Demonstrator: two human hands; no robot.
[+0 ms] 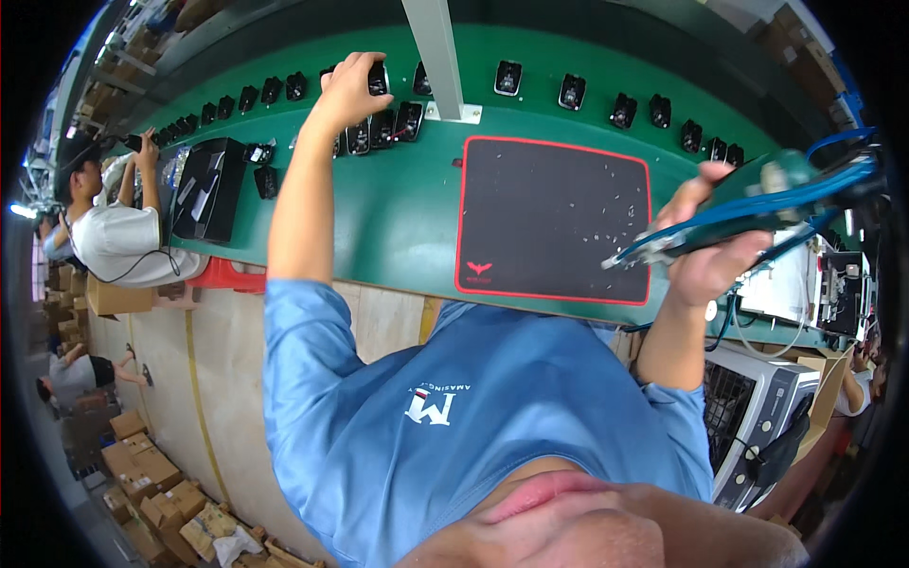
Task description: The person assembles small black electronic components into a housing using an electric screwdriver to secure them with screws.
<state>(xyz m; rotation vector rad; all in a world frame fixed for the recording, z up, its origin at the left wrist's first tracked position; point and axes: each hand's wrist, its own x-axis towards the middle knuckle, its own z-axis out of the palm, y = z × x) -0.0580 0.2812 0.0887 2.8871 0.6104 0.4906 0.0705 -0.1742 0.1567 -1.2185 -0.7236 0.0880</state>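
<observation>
My left hand (349, 93) reaches to the far side of the green bench, its thumb and fingers closed around a small black housing (379, 79). Just below that hand sit more black housings (383, 127), close together. At the right, my right hand (712, 251) grips a green handheld screwdriver (734, 201) with blue hoses running off to the right. The driver's thin metal tip (615, 260) points left over the black mat (540, 208) with a red border. Small light-coloured bits are scattered on the mat.
A metal post (437, 57) rises from the bench behind the mat. Several black housings (571, 92) stand in a row along the far side. On the left are a black box (208, 194) and a seated person (118, 222). A machine (843, 293) stands at the right.
</observation>
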